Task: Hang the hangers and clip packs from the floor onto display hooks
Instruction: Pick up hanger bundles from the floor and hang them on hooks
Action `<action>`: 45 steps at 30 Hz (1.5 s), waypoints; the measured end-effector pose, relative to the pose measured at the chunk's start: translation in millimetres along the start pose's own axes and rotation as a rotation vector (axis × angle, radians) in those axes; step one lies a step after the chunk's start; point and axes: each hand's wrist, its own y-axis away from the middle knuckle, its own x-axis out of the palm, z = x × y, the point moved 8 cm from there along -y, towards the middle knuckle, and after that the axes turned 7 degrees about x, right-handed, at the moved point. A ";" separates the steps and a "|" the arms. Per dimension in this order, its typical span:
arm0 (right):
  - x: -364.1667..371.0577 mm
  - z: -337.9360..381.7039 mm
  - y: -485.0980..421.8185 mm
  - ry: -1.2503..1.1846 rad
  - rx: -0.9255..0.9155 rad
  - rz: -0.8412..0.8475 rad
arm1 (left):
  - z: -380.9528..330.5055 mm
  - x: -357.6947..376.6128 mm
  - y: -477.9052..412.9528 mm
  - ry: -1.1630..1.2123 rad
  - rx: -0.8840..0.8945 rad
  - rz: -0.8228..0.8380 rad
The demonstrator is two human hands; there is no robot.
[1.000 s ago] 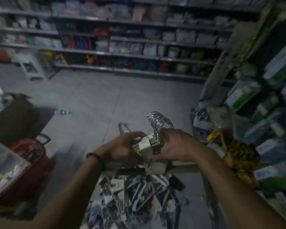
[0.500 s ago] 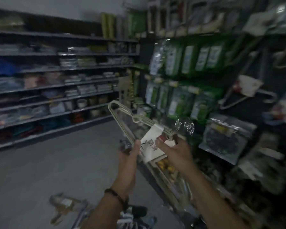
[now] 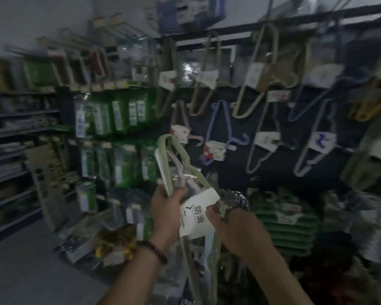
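2 hands held 1 plastic-wrapped bundle of pale green hangers (image 3: 186, 172) in the air before the dark display wall (image 3: 233, 172), below its rows of hung hangers (image 3: 262, 69). The left hand (image 3: 165, 214), a dark bracelet (image 3: 155, 252) on its wrist, was curled round the bundle's shoulder beside the white label (image 3: 197, 216). The right hand (image 3: 235, 232) pinched the neck at the label's other edge, just under the cluster of metal hooks (image 3: 237, 200); green packs (image 3: 119, 119) hung by the wall's left edge.

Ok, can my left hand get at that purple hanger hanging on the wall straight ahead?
Probably not as is: the left hand grips the hanger pack, though nothing stands between it and the purple hanger.
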 end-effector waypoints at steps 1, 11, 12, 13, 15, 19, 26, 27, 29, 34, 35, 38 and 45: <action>-30.0 -16.9 -1.3 0.077 -0.010 -0.110 | -1.4 31.3 10.0 -0.040 0.037 0.050; -226.4 -173.4 -56.1 0.070 -0.133 -0.478 | 28.8 307.3 119.2 -0.183 0.180 0.438; -239.4 -188.5 -56.7 0.069 -0.147 -0.504 | 33.3 327.3 126.6 -0.178 0.188 0.464; -251.7 -203.1 -56.3 0.077 -0.164 -0.532 | 37.0 346.8 132.8 -0.178 0.202 0.506; -274.3 -231.4 -56.1 0.131 -0.181 -0.566 | 44.2 384.4 144.7 -0.139 0.181 0.601; -311.2 -283.4 -56.3 -0.016 -0.186 -0.598 | 61.6 447.1 157.5 -0.033 0.082 0.811; -368.2 -356.7 -80.0 0.098 -0.159 -0.780 | 92.6 516.4 103.0 -0.214 0.157 0.751; -375.3 -362.3 -83.9 0.092 -0.139 -0.777 | 92.7 524.2 95.3 -0.240 0.197 0.754; -384.9 -373.6 -97.4 0.094 -0.096 -0.747 | 88.6 543.5 84.3 -0.256 0.287 0.799; -410.0 -400.5 -133.4 0.198 -0.010 -0.755 | 72.6 599.2 71.6 -0.413 0.808 0.969; -414.6 -404.1 -139.9 0.216 0.000 -0.750 | 70.4 606.0 70.1 -0.368 0.859 0.960; -426.2 -416.9 -165.7 0.269 0.082 -0.657 | 61.2 626.3 72.2 -0.308 1.028 0.933; -456.9 -437.6 -233.3 0.402 0.189 -0.521 | 56.9 685.8 80.4 -0.316 0.890 1.094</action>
